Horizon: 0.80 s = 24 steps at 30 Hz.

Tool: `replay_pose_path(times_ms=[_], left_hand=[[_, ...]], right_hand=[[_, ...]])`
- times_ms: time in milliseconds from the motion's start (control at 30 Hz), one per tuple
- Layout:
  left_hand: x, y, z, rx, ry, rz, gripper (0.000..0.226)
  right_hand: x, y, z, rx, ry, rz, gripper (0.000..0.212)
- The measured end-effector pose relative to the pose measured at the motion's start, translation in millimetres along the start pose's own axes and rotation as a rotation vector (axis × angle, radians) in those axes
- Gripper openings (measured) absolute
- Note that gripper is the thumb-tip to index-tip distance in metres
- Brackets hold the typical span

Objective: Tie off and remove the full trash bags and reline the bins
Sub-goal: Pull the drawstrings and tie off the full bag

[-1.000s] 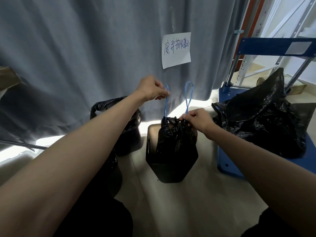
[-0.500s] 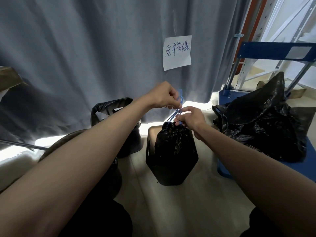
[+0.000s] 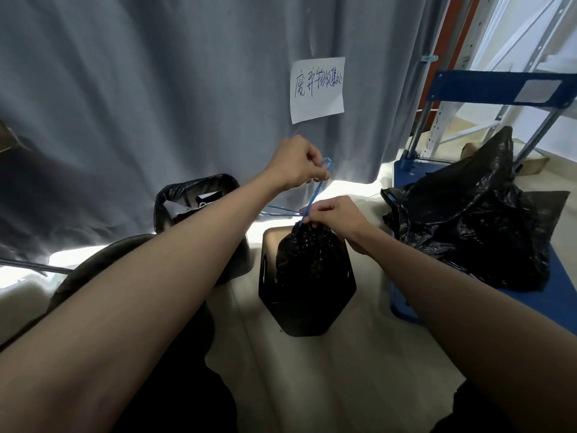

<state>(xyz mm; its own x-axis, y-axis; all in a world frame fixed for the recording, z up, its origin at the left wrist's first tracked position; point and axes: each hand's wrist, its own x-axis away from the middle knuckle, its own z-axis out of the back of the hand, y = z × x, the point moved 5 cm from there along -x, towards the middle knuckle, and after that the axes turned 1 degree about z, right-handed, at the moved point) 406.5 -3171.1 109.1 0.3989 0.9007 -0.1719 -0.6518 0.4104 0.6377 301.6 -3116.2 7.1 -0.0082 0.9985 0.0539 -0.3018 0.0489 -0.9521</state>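
At the centre of the floor, directly ahead of the person, a full black trash bag sits inside a dark bin, its gathered neck pointing upward. Two blue drawstring loops leave that neck. One loop runs steeply up and slightly right to the left hand, whose fingers are curled tight around its upper end. The second loop trails out roughly level to the left of the neck and passes behind the left forearm; its far end is hidden.

The right hand rests at the bag neck, fingers curled and pinching the strings where they emerge from the gathered plastic. This hand is the nearer of the two to the bag and touches its top; the left hand is well above it and holds string only.

The governing relation is the long axis of the taut loop: near vertical, anchored below by the right hand and above by the left. Judged from this layout, the knot is in progress and not yet closed. The raised loop probably needs to cross the level one close above the right-hand pinch.

A second lined bin, open at the top, stands to the left near the grey curtain. Another black bag lies on a blue cart to the right.
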Motion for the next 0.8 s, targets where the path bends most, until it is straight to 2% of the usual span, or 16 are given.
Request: replay_pose_path(times_ms=[167,233,333,400,533,667,800], left_hand=[[1,-1,-2,0.014,0.008,-0.009,0.016],[2,-4,-8,0.003,-0.098,0.026,0.018],[10,-16,-22,-0.146,-0.337,0.110,0.035],[14,-24,-27,-0.175,-0.420,0.125,0.035],[20,-32,-31,-0.170,-0.429,0.148,0.030],[23,-38,-33,-0.126,-0.366,0.162,0.023],[21,-44,-28,-0.109,-0.328,0.191,0.014]], right_hand=[[4,0,2,-0.028,0.030,-0.002,0.018],[5,0,3,-0.057,0.065,-0.012,0.017],[6,1,7,-0.049,0.096,-0.038,0.015],[7,1,9,0.015,0.109,-0.041,0.015],[7,2,13,0.040,0.128,-0.036,0.017],[8,2,12,-0.032,0.098,-0.041,0.017],[8,7,15,-0.084,0.156,-0.076,0.015]])
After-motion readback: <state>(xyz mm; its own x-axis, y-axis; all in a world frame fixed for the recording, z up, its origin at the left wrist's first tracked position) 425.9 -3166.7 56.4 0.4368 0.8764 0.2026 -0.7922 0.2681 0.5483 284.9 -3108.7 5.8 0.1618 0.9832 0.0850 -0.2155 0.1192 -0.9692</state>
